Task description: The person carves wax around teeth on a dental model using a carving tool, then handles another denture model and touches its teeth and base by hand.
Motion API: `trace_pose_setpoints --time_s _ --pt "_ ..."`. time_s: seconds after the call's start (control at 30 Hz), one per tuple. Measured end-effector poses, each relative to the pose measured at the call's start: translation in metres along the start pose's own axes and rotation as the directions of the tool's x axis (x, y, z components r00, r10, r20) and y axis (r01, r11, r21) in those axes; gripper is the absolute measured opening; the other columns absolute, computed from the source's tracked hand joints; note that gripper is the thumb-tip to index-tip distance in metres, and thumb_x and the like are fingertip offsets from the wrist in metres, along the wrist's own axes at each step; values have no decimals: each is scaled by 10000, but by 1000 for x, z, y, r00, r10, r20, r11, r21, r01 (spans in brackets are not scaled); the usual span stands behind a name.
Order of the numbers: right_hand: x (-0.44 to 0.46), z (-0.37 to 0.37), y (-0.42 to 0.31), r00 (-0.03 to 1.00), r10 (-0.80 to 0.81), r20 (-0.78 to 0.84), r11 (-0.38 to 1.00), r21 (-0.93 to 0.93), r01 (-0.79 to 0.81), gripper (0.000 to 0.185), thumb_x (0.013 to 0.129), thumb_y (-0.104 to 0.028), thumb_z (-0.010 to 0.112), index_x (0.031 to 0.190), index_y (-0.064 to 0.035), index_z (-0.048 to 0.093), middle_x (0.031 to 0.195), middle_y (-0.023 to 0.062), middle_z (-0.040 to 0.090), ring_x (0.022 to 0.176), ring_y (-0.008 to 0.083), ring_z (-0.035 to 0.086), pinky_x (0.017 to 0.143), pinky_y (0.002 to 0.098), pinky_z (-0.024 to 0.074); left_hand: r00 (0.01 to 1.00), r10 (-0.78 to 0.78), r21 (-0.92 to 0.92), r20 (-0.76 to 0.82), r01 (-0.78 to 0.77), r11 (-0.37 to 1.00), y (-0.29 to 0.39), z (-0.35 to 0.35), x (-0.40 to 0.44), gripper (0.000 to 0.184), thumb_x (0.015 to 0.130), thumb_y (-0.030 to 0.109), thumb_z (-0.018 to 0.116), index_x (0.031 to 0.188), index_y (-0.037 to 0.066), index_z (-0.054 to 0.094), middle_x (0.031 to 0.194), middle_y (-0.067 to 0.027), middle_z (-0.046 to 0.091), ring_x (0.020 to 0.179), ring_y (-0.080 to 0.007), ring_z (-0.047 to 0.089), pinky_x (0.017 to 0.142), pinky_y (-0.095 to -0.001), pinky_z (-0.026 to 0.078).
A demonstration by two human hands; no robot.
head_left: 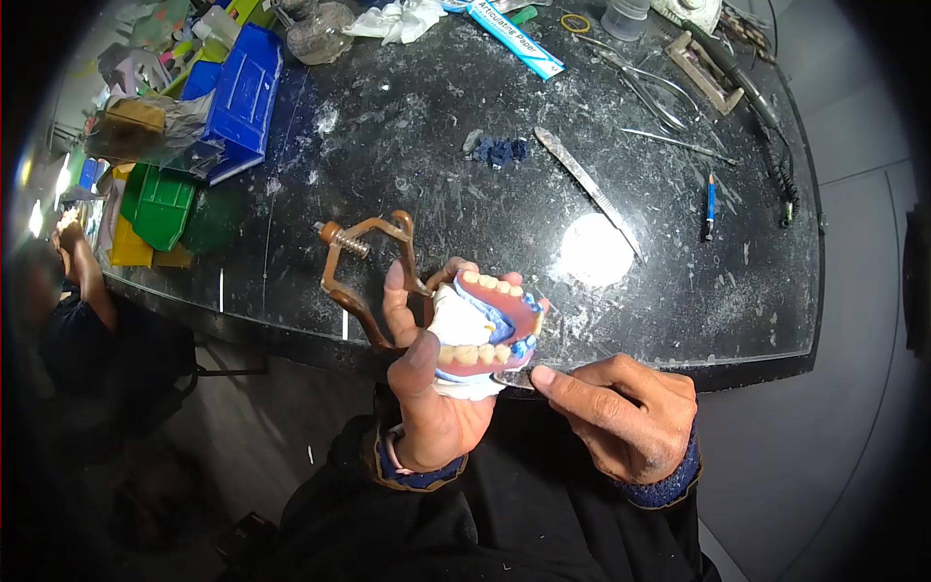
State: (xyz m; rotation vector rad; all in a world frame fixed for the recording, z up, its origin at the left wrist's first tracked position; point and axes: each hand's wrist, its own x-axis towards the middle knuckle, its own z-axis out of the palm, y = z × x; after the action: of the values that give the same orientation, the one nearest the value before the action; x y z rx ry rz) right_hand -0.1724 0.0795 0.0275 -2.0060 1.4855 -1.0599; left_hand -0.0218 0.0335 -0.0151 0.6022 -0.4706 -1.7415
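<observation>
My left hand (436, 407) is wrapped round a white plaster dental model (453, 317) bearing a pink denture base (517, 307) with cream teeth and blue wax at its front. A brown metal articulator frame (337, 276) sticks out to the left of the model, beyond my left fingers. To the right, my right hand (621, 407) pinches a small metal tool (517, 379), whose end reaches the lower edge of the model. Most of that tool's handle is hidden by my fingers.
On the black table (407, 136) lie dark blue wax pieces (501, 150), a scalpel-like tool (587, 184), a blue pencil-like item (711, 207), an articulating paper packet (514, 37) and metal tools (645, 87). Bins (242, 102) stand at left; another person's arm (87, 272) shows far left.
</observation>
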Motion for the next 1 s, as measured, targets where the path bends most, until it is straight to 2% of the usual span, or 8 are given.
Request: trace_pose_setpoints --time_s 0.17,0.47,0.57,0.67,0.77,0.87,0.9,1.0 --pt "3 1 -1 999 31 7 1000 2 -31 493 563 85 695 1026 -83 693 636 43 562 510 123 569 437 250 449 996 89 53 -27 -87 995 -5 -2 -5 677 903 228 436 1426 188 7 1334 -154 350 1190 -346 445 993 -517 386" --pt "2 3 -1 999 35 4 994 -107 -35 466 588 86 705 1021 -87 694 637 46 565 517 136 576 434 250 443 992 109 163 -62 -98 982 -1 4 -4 666 911 207 408 1422 143 -14 1329 -169 361 1142 -318 489 935 -453 451" --pt "1 12 -3 997 68 -25 995 -65 -69 458 612 105 699 1034 -73 686 637 62 563 514 139 574 438 252 441 981 174 159 -87 -158 974 -5 1 -3 642 914 214 395 1419 145 5 1322 -163 363 1128 -314 500 925 -452 456" --pt "-5 36 1 980 49 -193 999 10 -48 446 615 42 702 1045 -78 685 614 25 499 467 92 510 376 246 394 984 165 185 -60 -152 971 -4 -4 -1 620 915 222 388 1414 145 29 1317 -151 362 1121 -313 504 922 -453 458" --pt "-10 42 -5 975 100 -199 994 52 -92 447 615 74 700 1047 -39 674 608 39 492 464 92 506 381 242 393 982 184 189 -40 -173 967 -6 -5 -4 499 955 376 361 1403 205 225 1285 -83 436 1156 -265 482 990 -597 361" --pt "-11 44 -8 970 141 -196 988 85 -127 418 657 77 699 1060 -29 664 603 56 497 472 92 519 392 237 396 976 164 206 -140 -134 969 -4 5 -3 601 920 234 380 1414 166 45 1311 -138 352 1140 -306 484 926 -459 453" --pt "-11 44 -9 969 160 -190 985 101 -143 406 670 74 697 1061 -28 663 605 62 505 478 94 528 394 238 398 978 159 193 -135 -131 972 -4 4 -2 599 921 235 379 1414 170 45 1311 -136 351 1144 -306 481 926 -461 453" --pt "-4 48 -7 949 221 -225 922 364 -128 363 680 152 661 1024 36 645 613 99 558 487 131 549 441 215 403 982 139 159 -125 -118 980 -2 1 -1 596 923 233 378 1414 178 45 1310 -133 349 1150 -306 475 927 -469 451"
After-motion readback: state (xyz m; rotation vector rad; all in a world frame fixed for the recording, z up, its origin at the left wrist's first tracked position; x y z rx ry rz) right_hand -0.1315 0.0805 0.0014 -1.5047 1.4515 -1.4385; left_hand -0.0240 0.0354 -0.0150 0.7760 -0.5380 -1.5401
